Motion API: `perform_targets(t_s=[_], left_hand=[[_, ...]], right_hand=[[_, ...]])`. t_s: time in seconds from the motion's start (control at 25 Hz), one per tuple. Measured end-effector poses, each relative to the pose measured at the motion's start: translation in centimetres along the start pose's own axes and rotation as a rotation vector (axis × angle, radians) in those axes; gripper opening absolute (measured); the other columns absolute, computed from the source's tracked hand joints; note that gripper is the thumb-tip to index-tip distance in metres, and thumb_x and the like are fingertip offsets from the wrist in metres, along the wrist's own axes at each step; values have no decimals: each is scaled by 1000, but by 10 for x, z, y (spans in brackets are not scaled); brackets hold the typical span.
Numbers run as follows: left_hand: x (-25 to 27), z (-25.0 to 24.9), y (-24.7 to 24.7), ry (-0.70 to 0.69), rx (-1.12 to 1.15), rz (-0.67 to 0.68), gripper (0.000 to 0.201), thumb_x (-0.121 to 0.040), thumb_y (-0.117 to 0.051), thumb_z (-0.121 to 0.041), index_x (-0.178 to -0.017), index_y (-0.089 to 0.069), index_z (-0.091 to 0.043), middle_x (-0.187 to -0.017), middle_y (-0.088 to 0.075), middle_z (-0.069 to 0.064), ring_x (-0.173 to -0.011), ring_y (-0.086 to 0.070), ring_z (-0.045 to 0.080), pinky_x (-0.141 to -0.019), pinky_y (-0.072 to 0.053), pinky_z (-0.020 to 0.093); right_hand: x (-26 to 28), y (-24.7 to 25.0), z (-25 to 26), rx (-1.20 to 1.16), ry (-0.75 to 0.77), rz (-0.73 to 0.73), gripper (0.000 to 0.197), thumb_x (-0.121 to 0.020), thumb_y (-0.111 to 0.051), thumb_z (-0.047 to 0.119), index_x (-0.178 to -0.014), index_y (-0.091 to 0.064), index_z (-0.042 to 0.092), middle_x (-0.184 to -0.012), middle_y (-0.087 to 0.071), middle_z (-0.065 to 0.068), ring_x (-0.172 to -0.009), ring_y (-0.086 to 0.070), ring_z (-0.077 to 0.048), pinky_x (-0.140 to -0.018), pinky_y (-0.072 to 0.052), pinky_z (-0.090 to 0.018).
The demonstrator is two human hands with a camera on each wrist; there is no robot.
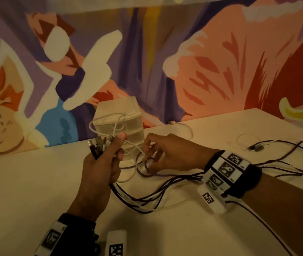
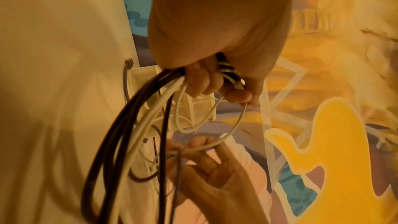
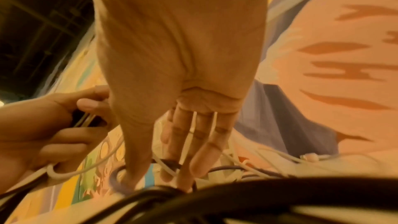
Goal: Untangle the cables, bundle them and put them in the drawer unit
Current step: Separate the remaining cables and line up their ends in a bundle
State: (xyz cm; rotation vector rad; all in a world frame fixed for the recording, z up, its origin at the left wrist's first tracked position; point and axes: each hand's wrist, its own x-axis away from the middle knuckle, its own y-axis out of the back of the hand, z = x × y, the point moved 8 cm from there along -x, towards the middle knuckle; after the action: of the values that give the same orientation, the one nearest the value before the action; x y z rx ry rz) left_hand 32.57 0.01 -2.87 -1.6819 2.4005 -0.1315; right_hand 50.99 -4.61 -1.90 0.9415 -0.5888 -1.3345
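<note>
**Plug ends gathered, slack still tangled**

My left hand [image 1: 99, 169] clamps the cables [image 1: 147, 200] by their plug ends; the slack trails over the desk [image 1: 36, 182] beneath and rightward of my fingers. My right hand [image 1: 167, 154] pinches a thin white loop. They look light, limp and snag-prone, so I'd grip near the plugs. The drawer unit [image 1: 123, 119] stands just beyond my fingers.

Both forearms bare, no sleeves visible. Right wrist: a black strap [image 1: 246, 180] carrying white blocks [image 1: 226, 168] printed with black square fiducial markers; one further white marker block [image 1: 210, 199] projects toward the near side. Left wrist: a black band [image 1: 75, 231] with a white marker tag [image 1: 52, 239], and a separate white marker block [image 1: 116, 244] beside it.
</note>
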Motion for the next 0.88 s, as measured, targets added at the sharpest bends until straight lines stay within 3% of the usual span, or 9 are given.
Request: perform_targets(t_s=[0.08, 0.2, 0.36, 0.44, 0.52, 0.6, 0.68, 0.76, 0.88], left_hand=[[-3, -5, 8, -11, 61, -21, 51, -92, -77, -44, -118, -73, -1, -66, -44, -3, -45, -24, 6, -42, -17, 23], [-7, -10, 22, -22, 127, -63, 46, -90, -76, -44, -120, -76, -8, -67, -45, -5, -43, -23, 4, -41, -17, 22], [-10, -6, 32, -13, 165, -109, 49, -88, -78, -45, -122, -78, -11, -68, -47, -5, -44, -24, 4, -41, -17, 22], [-12, -4, 33, -12, 155, -125, 49, -88, -79, -45, -120, -77, -9, -68, -48, -6, -44, -25, 4, -40, -19, 21], [-12, -3, 36, -12, 144, -163, 39, -91, -79, -45, -111, -78, -11, -67, -48, -5, -44, -27, 4, -40, -21, 21], [-15, -4, 47, -29, 166, -229, 23, -92, -80, -43, -91, -74, -21, -66, -49, -5, -42, -28, 4, -39, -21, 21], [-18, -5, 59, -55, 190, -277, 22, -92, -81, -41, -81, -67, -27, -66, -52, -5, -42, -28, 3, -38, -21, 21], [-20, -4, 67, -46, 167, -280, 22, -90, -82, -42, -88, -70, -24, -67, -52, -5, -42, -28, 4, -38, -21, 21], [-17, 3, 60, -4, 29, -155, 50, -82, -85, -56, -106, -75, -13, -66, -46, -3, -46, -27, 7, -40, -23, 22]], right_hand=[[-5, 12, -4, 91, 31, -64, 22, -88, -84, 26, -101, -67, 23, -97, -75, 13, -85, -68, -2, -78, -54, -23], [-4, 44, -14, 36, -28, -237, 14, -92, -81, 24, -101, -71, 20, -95, -76, 10, -87, -71, -4, -84, -60, -34], [2, 73, -8, -57, -36, -384, 7, -91, -83, 21, -97, -83, 18, -91, -82, 9, -85, -75, -2, -86, -61, -29], [4, 85, -3, -108, -57, -455, 6, -93, -81, 23, -98, -81, 19, -90, -81, 7, -83, -76, -6, -88, -62, -32], [1, 84, 0, -177, -110, -377, 9, -100, -73, 28, -104, -73, 21, -92, -78, 7, -82, -73, -8, -86, -61, -32], [4, 62, 1, -163, -195, -53, 14, -104, -65, 36, -105, -71, 23, -85, -72, 12, -75, -65, -2, -79, -54, -24], [18, 41, -2, -13, -184, 216, 23, -105, -62, 43, -93, -72, 27, -77, -69, 10, -71, -61, 0, -75, -50, -20], [31, 38, -14, 0, -154, 185, 30, -107, -58, 44, -90, -73, 24, -76, -68, 0, -73, -63, -13, -77, -51, -27], [57, 67, -31, -380, -214, -132, 33, -111, -50, 27, -104, -77, 9, -70, -59, -3, -69, -57, -16, -72, -55, -28]])
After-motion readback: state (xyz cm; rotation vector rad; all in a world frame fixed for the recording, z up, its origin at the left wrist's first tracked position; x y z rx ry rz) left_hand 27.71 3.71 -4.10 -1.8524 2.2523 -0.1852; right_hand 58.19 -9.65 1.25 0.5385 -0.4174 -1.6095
